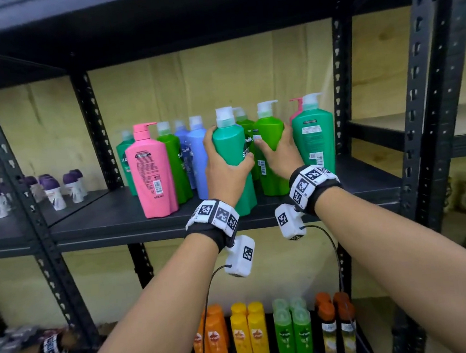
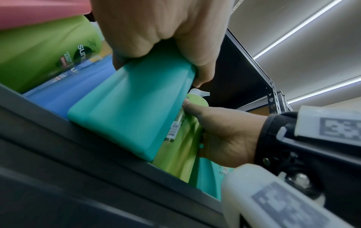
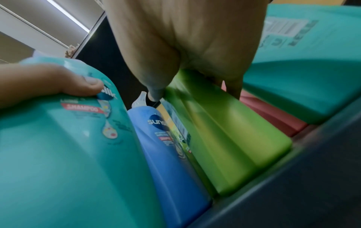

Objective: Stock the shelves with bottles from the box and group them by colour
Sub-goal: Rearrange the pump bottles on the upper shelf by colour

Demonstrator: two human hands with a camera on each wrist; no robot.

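On the middle black shelf [image 1: 116, 216] stand large pump bottles. My left hand [image 1: 225, 163] grips a teal-green bottle [image 1: 229, 139] at the shelf's front, thumb on its right side; the same teal-green bottle [image 2: 132, 108] fills the left wrist view. My right hand [image 1: 278, 155] grips a lime-green bottle [image 1: 269, 133] just to its right, fingers curled round its far side; that lime-green bottle [image 3: 224, 126] shows in the right wrist view. Another teal bottle [image 1: 314, 134] stands at the right, with a pink one behind it. A pink bottle [image 1: 151, 170], green ones and blue bottles [image 1: 195, 151] stand to the left.
The lower shelf holds orange [image 1: 213, 337], yellow [image 1: 250, 334], green [image 1: 294, 332] and brown-capped bottles [image 1: 337, 328] in rows. Small purple-capped roll-ons [image 1: 54, 190] sit on the neighbouring left shelf. Another person's banded wrist [image 1: 53, 346] shows at the lower left. Upright posts [image 1: 345, 80] frame the bay.
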